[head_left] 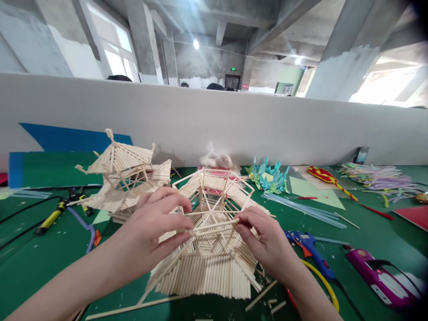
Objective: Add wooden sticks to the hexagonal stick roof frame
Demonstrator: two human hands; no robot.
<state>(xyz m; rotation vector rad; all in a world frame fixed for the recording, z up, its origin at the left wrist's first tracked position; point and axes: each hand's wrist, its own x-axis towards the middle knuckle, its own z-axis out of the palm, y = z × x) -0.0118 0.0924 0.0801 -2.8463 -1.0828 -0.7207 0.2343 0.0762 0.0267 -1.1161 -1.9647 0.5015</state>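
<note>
A roof-shaped model of thin wooden sticks (pixel 210 263) lies on the green table (pixel 374 236) in front of me. My left hand (pixel 157 227) and my right hand (pixel 264 240) pinch the two ends of one loose wooden stick (pixel 214 225) and hold it across the model's open frame. Both hands rest against the model's ribs. A second stick model, a small pavilion (pixel 122 171), stands behind my left hand.
A blue glue gun (pixel 309 249) and a purple tool (pixel 374 274) lie right of my right hand. Yellow-handled pliers (pixel 55 216) and cables lie at the left. Paper lotus flowers (pixel 270 176), clear straws (pixel 301 209), coloured strips and a plastic bag (pixel 216 159) sit before a grey partition wall.
</note>
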